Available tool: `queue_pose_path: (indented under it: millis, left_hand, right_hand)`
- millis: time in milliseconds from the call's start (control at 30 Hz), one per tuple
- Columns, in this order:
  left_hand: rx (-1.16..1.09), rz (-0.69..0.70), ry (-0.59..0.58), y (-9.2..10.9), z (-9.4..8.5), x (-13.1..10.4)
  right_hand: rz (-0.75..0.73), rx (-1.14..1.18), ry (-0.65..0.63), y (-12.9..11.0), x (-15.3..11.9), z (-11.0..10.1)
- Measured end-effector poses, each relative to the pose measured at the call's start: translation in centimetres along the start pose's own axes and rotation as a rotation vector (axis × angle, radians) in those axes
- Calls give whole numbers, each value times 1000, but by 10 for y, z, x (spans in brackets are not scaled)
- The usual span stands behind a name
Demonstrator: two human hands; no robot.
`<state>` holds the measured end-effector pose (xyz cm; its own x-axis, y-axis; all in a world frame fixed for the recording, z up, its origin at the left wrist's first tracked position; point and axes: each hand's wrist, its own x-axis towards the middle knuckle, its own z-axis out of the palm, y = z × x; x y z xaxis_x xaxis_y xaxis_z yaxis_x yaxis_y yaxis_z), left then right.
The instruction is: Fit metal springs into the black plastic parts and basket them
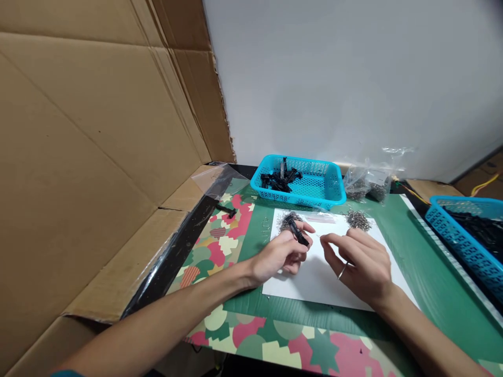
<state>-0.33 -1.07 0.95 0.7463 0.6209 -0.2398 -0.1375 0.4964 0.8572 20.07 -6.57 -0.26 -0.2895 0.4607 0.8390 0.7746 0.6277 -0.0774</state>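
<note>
My left hand (285,250) is closed around a slim black plastic part (297,232), held tilted above a white sheet (322,283). To its right, my right hand (359,259), with a ring on one finger, pinches thumb and forefinger together; a tiny pale thing seems to show at the fingertips, too small to name. The two hands are a short gap apart. Behind the left hand lies a pile of small metal pieces (283,220), partly hidden by it. Another pile of small metal pieces (358,220) sits beyond the right hand.
A blue basket (338,196) with several black parts stands at the back. Another blue basket (463,246), full of black parts, is at the right. Plastic bags (367,186) of metal pieces lean near the wall. One black part (226,211) lies at left, beside a cardboard wall (98,131).
</note>
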Motion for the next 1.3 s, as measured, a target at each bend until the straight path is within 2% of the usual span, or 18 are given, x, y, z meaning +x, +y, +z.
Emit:
queue_pose_path:
  millis: [133, 233, 400, 567, 800, 1067, 1300]
  left_hand:
    - [91, 47, -140, -2, -7, 5]
    - [164, 94, -179, -3, -11, 9]
    - [290, 158, -96, -3, -14, 7]
    - [580, 270, -62, -6, -16, 3]
    - [762, 316, -12, -11, -22, 2]
    - [885, 344, 58, -8, -21, 1]
    - [931, 356, 9, -8, -21, 1]
  right_hand:
    - [116, 96, 25, 4, 0, -1]
    - [182, 161, 18, 3, -1, -1]
    - [256, 192, 26, -5, 0, -3]
    - [172, 213, -1, -9, 0, -2]
    - [112, 212, -46, -14, 1, 0]
    - [109, 238, -42, -14, -2, 1]
    - [101, 284, -93, -14, -1, 2]
